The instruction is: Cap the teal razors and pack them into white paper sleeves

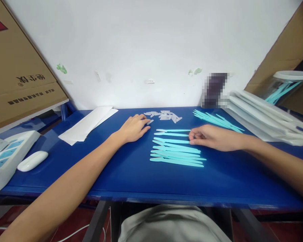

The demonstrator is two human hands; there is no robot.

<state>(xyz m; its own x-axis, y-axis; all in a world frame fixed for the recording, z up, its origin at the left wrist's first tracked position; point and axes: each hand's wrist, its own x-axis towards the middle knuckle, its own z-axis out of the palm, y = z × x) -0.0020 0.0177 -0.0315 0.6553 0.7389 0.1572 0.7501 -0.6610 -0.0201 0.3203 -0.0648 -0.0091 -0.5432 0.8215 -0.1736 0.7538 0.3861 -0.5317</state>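
Left hand (135, 128): palm-down | right hand (204, 137): curled at turquoise sticks (178, 154)

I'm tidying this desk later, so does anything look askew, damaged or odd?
Two things: the cardboard box at far left has upside-down lettering, and the white wall is marred by ragged green scraps. The teal sticks between the hands lie slightly uneven.

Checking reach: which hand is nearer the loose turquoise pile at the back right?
Right. The right hand is just in front of the loose turquoise pile; the left hand is farther off to its left, beside the clear pieces.
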